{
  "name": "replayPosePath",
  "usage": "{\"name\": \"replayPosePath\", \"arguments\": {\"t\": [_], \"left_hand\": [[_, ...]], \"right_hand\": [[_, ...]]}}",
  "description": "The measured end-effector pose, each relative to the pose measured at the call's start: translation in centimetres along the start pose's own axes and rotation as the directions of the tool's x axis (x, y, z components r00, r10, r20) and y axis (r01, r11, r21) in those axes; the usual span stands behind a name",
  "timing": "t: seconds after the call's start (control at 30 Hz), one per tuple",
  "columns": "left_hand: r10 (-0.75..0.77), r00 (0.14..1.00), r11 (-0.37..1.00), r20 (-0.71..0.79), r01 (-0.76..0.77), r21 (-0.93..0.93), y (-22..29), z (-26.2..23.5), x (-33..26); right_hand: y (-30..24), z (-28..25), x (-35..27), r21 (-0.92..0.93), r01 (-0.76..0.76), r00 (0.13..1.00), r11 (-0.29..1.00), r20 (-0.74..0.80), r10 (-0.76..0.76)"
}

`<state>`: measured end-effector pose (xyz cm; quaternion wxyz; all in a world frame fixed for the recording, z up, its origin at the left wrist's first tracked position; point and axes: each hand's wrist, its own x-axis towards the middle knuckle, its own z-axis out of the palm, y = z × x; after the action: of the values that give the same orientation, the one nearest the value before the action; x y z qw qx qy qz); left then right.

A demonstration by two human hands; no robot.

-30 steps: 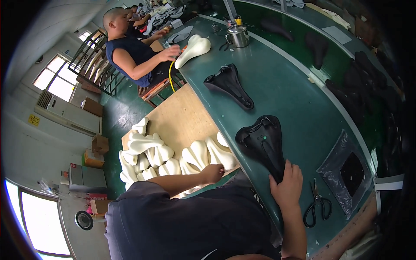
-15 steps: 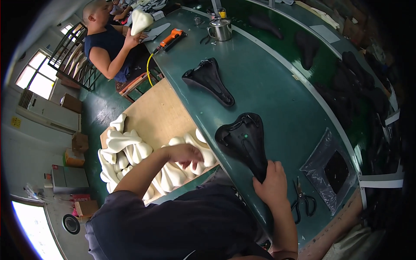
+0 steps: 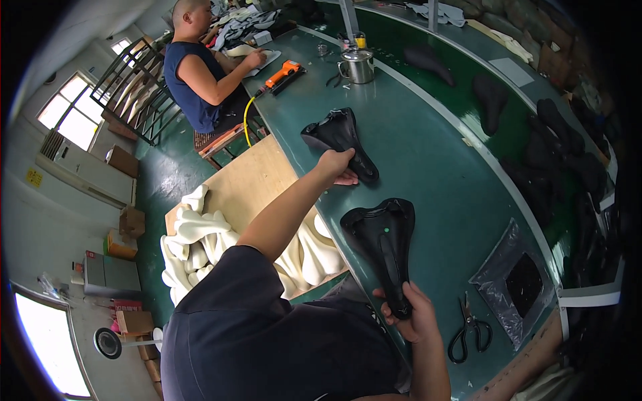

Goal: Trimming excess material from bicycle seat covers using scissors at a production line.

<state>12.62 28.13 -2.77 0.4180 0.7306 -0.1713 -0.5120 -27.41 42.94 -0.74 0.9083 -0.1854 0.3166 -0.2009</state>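
Two black bicycle saddles lie underside up on a green table. My right hand [image 3: 418,315] holds the narrow nose of the near saddle [image 3: 386,244], thumb on one side and fingers curled beneath. A small green dot marks that saddle's middle. My left hand [image 3: 337,166] reaches across to the far saddle [image 3: 344,130] and grips its side close to the nose; its thumb rests on top, and its other fingers are partly hidden at the edge. To the right of my right hand lie black-handled scissors [image 3: 469,329].
Cream foam saddle pads [image 3: 200,227] are piled on a wooden board [image 3: 251,177] left of the table. A clear plastic bag [image 3: 511,287] lies at right. Farther off are an orange power tool [image 3: 281,75], a metal mug [image 3: 358,67] and a seated co-worker [image 3: 200,77].
My left hand has moved from above the foam pads to the far saddle and taken hold of it. My right hand has shifted its grip on the near saddle's nose. The co-worker has lowered a foam pad.
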Motion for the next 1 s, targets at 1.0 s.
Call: {"name": "replayPosePath", "arguments": {"t": [1.0], "left_hand": [[0.466,0.807,0.840,0.364,-0.274,-0.468,-10.1,17.1,-11.4]], "right_hand": [[-2.3,-4.2,2.1,-0.120,0.559,0.788,0.821,-0.232,-0.570]]}}
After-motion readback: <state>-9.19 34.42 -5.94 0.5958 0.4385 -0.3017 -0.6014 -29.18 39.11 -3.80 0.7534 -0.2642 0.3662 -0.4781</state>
